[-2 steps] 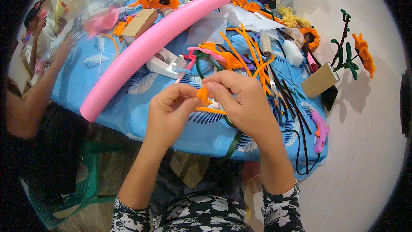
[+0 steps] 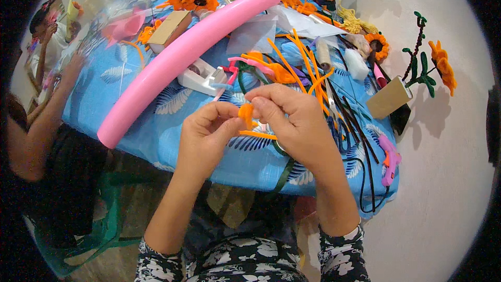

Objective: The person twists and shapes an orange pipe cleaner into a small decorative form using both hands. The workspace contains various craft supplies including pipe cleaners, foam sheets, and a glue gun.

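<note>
A small bent piece of orange pipe cleaner is pinched between my two hands just above the table's near edge. My left hand grips its left side between thumb and fingertips. From the other side, my right hand closes thumb and index finger on it, and part of the piece is hidden behind those fingers. Below the hands lies a straight orange pipe cleaner. Beyond them are more long orange pipe cleaners, a white tape dispenser and pink-handled pliers or scissors.
A long pink balloon slants across the blue patterned tablecloth. To the right are dark-handled scissors, a pink glue gun with a black cord, and a box holding a fuzzy orange flower. Other people sit at the left and far side.
The orange piece has tilted slightly between my fingertips, and its folded edge shows more. The arm of the person at the left has shifted a little.
</note>
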Motion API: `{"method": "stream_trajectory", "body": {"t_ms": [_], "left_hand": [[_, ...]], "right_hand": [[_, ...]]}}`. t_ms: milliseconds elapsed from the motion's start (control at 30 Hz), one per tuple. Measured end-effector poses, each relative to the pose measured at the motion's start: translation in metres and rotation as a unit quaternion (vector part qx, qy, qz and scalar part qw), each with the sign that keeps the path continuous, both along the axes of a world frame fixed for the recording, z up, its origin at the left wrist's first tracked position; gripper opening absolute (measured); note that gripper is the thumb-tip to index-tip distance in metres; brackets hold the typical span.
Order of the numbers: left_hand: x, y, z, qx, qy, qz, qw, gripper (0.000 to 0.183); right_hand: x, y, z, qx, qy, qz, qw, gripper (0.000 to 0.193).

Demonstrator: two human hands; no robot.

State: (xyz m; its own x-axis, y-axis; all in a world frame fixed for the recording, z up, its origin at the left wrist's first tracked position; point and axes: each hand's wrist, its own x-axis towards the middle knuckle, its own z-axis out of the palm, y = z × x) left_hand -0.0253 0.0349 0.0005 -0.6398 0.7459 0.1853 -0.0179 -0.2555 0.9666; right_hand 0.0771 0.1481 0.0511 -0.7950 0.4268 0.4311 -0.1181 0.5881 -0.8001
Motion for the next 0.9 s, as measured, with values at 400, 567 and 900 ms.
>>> {"method": "stream_trajectory", "body": {"t_ms": [400,567,900], "left_hand": [[0.004,0.007,-0.005,0.069,-0.153,-0.021,0.986,0.011],[0.007,0.008,-0.007,0.096,-0.195,-0.036,0.976,0.012],[0.009,0.001,-0.001,0.108,-0.229,-0.076,0.964,0.012]], "right_hand": [[0.0,-0.007,-0.031,0.021,0.081,-0.084,0.993,0.024],[-0.001,-0.016,-0.037,0.028,0.067,-0.056,0.996,0.025],[0.006,-0.023,-0.032,0.118,0.098,-0.082,0.985,0.018]]}}
